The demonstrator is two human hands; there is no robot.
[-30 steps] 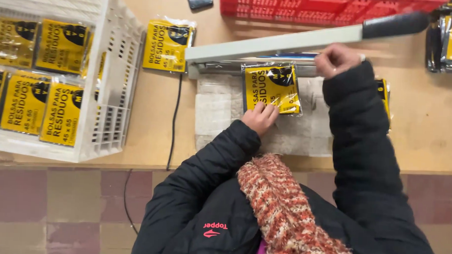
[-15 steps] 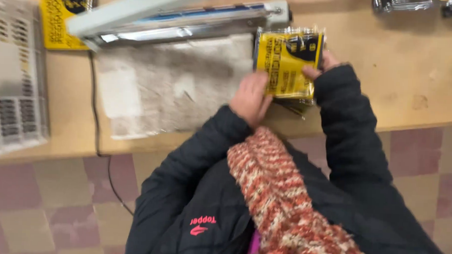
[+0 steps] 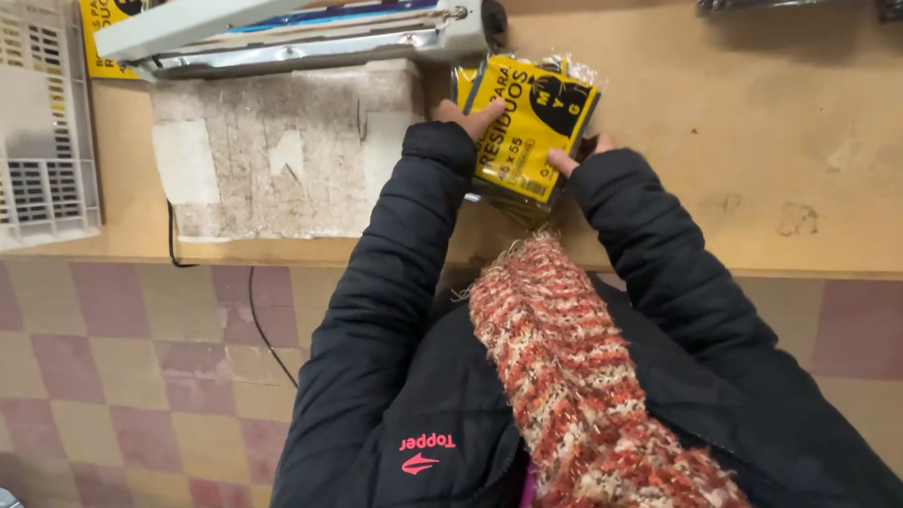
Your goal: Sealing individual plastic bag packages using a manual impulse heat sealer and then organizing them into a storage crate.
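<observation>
I grip the yellow packet [image 3: 529,127] between both hands, left hand [image 3: 468,117] and right hand [image 3: 578,156] closed on its sides, long axis toward the desk's [image 3: 775,145] far edge

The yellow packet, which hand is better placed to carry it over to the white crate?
Left, probably. The left hand already grips the yellow packet on the side facing the white crate, which sits far left on the bench. The right hand holds the far side and would have to cross over.
</observation>
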